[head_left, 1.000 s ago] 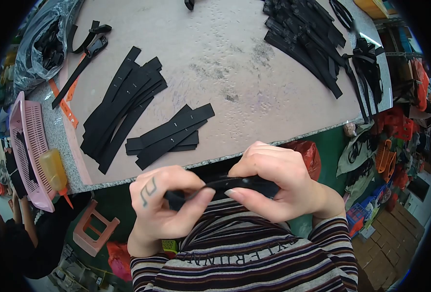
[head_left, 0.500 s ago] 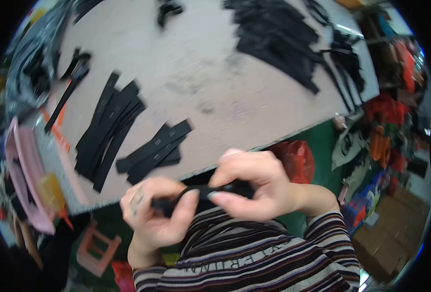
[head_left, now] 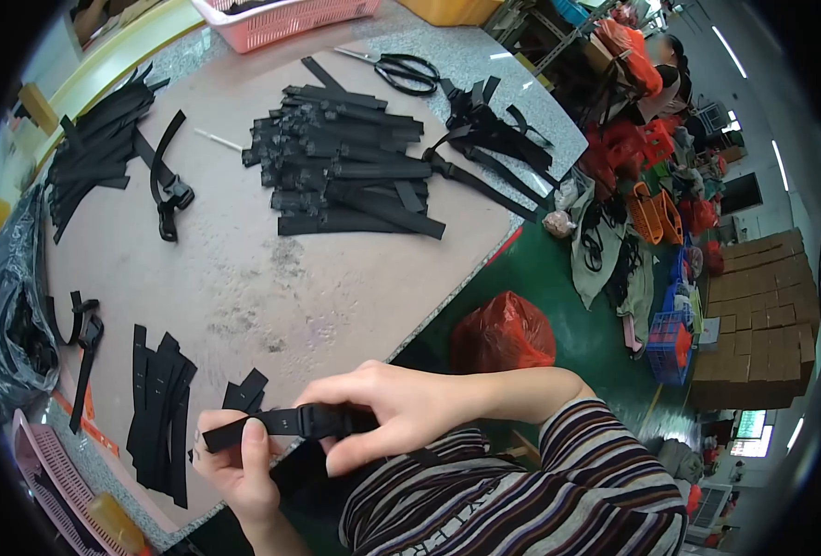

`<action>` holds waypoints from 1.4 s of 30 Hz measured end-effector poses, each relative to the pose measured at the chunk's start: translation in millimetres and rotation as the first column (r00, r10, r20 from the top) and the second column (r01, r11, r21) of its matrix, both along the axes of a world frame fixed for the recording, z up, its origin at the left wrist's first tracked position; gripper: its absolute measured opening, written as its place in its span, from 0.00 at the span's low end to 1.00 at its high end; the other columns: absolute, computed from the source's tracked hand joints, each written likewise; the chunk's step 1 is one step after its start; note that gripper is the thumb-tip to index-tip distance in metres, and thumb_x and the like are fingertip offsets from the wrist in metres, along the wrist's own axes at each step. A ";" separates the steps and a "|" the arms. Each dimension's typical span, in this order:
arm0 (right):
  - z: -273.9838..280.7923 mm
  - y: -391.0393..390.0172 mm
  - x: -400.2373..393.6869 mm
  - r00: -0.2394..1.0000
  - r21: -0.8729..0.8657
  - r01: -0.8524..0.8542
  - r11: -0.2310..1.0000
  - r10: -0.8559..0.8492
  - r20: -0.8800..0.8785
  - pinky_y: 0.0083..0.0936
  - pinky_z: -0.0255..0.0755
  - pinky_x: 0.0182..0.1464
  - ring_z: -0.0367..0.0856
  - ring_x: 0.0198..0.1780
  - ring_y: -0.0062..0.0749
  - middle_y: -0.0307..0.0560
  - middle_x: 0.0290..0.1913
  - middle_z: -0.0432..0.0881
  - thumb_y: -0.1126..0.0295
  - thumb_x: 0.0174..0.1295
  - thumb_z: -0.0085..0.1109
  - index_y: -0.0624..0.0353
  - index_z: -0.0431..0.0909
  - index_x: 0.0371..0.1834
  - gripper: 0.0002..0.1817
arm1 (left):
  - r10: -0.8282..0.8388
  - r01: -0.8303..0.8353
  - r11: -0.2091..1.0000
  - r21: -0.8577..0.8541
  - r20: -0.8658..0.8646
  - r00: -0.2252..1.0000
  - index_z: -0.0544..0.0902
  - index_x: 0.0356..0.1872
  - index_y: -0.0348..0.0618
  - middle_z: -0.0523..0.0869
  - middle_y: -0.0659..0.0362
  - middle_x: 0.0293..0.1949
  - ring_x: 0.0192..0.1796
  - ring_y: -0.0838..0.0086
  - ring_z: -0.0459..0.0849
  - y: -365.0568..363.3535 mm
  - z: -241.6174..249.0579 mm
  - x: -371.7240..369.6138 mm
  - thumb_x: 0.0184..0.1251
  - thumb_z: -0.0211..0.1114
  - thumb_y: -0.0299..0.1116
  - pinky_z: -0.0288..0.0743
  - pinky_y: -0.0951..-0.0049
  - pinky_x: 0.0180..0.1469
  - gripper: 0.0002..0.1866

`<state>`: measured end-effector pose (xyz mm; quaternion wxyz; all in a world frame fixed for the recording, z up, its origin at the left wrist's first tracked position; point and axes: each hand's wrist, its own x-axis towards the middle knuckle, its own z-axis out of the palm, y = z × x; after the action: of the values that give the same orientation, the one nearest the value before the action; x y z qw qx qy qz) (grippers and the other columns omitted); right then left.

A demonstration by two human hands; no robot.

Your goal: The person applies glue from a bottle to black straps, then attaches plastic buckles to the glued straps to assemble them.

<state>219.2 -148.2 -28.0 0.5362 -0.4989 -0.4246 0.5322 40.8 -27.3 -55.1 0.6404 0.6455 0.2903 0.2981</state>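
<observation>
- Far left of the table [head_left: 271,278], against its edge: a dark plastic bag [head_left: 12,324], bulging with black parts.
- Just right of that bag, on the tabletop: a black strap with a buckle [head_left: 84,345], lying loose.
- Below it, over the table's near left corner: a pink basket [head_left: 44,473] with a yellow bottle [head_left: 119,524] beside it.
- On the table's near edge: a fan of short black strips [head_left: 160,412], overlapping one another.
- Right of those strips, level with the table's near edge: left hand [head_left: 239,468], thumb pressed on the left end of a black strap [head_left: 285,423], grasping it.
- Same strap held level between both hands, a buckle at its middle, hanging off the table's edge rather than resting on it.
- Right hand [head_left: 396,408], fingers curled over the strap's right part, thumb beneath, gripping it just beside the buckle.
- On the table's far half: a heap of long black straps [head_left: 345,176], with more straps spilling toward the right edge.
- Beyond that heap, near the table's far edge: black scissors [head_left: 406,69].
- On the green floor right of the table: a red bag [head_left: 503,334].
- Further right of the table: stacked cardboard boxes [head_left: 762,315].
</observation>
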 end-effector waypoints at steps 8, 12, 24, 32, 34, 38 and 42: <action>71.9 -40.5 139.4 0.080 0.425 0.636 0.644 -0.603 0.794 0.25 0.74 0.36 0.82 0.31 0.33 0.52 0.35 0.83 0.75 0.62 0.64 0.67 0.82 0.43 0.08 | -0.117 0.176 0.967 0.185 -0.290 0.950 0.71 0.60 0.39 0.82 0.59 0.29 0.29 0.79 0.79 -14.6 -14.4 -12.6 0.71 0.58 0.24 0.72 0.80 0.31 0.18; -6.2 -44.8 259.5 -0.251 0.532 0.467 0.706 -0.471 0.846 0.36 0.73 0.49 0.79 0.47 0.47 0.52 0.42 0.80 0.64 0.58 0.70 0.63 0.83 0.41 0.15 | -0.122 0.233 0.930 0.285 -0.359 0.925 0.74 0.58 0.39 0.82 0.59 0.28 0.27 0.80 0.80 -17.4 -11.5 -8.6 0.69 0.58 0.20 0.73 0.80 0.31 0.17; -71.2 -65.1 238.5 -0.377 0.604 0.429 0.672 -0.475 0.796 0.46 0.57 0.68 0.66 0.69 0.53 0.54 0.66 0.71 0.63 0.49 0.75 0.55 0.82 0.31 0.13 | -0.101 0.228 0.873 0.431 -0.298 0.949 0.81 0.50 0.39 0.83 0.58 0.25 0.20 0.77 0.76 -27.8 -24.1 -23.5 0.60 0.67 0.18 0.67 0.79 0.24 0.16; -60.7 -36.0 254.1 -0.406 0.677 0.526 0.515 -0.548 0.732 0.42 0.64 0.62 0.74 0.60 0.48 0.49 0.55 0.77 0.65 0.52 0.74 0.54 0.83 0.36 0.11 | -0.094 0.220 0.874 0.434 -0.294 0.951 0.84 0.42 0.39 0.85 0.58 0.26 0.23 0.77 0.81 -34.4 -15.0 -18.6 0.60 0.67 0.18 0.72 0.79 0.26 0.09; -46.1 -23.7 209.9 -0.198 0.637 0.479 0.604 -0.633 0.748 0.38 0.68 0.59 0.76 0.55 0.45 0.49 0.51 0.79 0.69 0.54 0.72 0.57 0.83 0.36 0.09 | -0.084 0.209 0.879 0.429 -0.292 0.953 0.84 0.41 0.42 0.85 0.55 0.27 0.23 0.67 0.82 -34.4 -13.5 -21.8 0.57 0.69 0.19 0.74 0.72 0.27 0.11; -26.7 32.1 114.9 0.210 0.452 0.223 0.864 -0.495 0.843 0.33 0.72 0.55 0.79 0.52 0.42 0.49 0.45 0.81 0.76 0.53 0.70 0.60 0.82 0.33 0.06 | -0.107 0.232 0.884 0.406 -0.307 0.946 0.84 0.41 0.43 0.85 0.56 0.27 0.24 0.66 0.83 -30.2 -12.1 -22.1 0.58 0.70 0.20 0.75 0.71 0.28 0.10; -37.3 112.2 75.6 0.427 0.422 0.014 0.907 -0.387 0.817 0.36 0.72 0.50 0.78 0.47 0.46 0.49 0.41 0.80 0.71 0.54 0.68 0.59 0.81 0.33 0.07 | -0.144 0.272 0.851 0.449 -0.299 0.943 0.84 0.41 0.43 0.85 0.57 0.27 0.26 0.64 0.83 -26.2 -9.3 -13.7 0.59 0.70 0.22 0.76 0.70 0.29 0.09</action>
<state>294.8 -36.0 -65.3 0.3751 -0.6450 -0.6647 0.0384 27.1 -53.5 -64.4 0.4446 0.8454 0.2141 0.2043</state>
